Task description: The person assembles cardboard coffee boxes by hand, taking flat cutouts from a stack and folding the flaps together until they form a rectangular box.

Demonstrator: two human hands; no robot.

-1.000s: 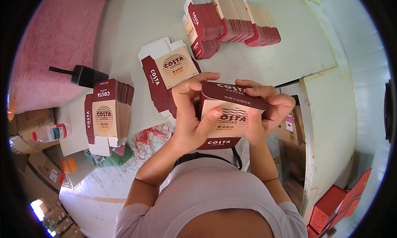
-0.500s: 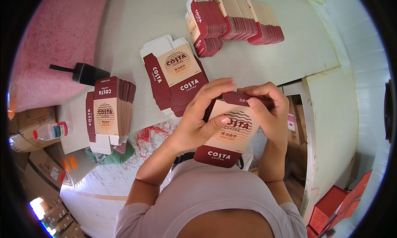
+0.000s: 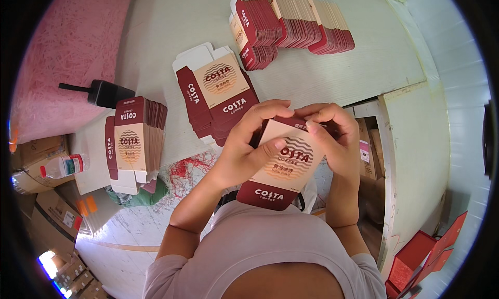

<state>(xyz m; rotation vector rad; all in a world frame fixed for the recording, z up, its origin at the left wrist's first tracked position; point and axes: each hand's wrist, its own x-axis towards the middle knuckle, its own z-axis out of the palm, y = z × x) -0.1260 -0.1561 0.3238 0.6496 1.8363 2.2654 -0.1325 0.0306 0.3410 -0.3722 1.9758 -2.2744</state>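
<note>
Maroon/cream carton (image 3: 290,170) btwn L hand (image 3: 248,149) & R hand (image 3: 335,138), nr flattened stack (image 3: 218,86)

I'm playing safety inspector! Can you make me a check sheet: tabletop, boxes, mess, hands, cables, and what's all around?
Surface: pale tabletop, bearing cartons.
Job's things: one beige-and-maroon carton in the hands; flattened cartons beyond it; packed carton rows at the back; carton stack at left.
Clutter: black handled object behind the stack; red-capped bottle at left; red strands lower down.
Hands: left hand and right hand both grip the carton.
Cables: nothing seen.
Surroundings: cardboard boxes at left; pink bulk at upper left; red box at lower right.
</note>
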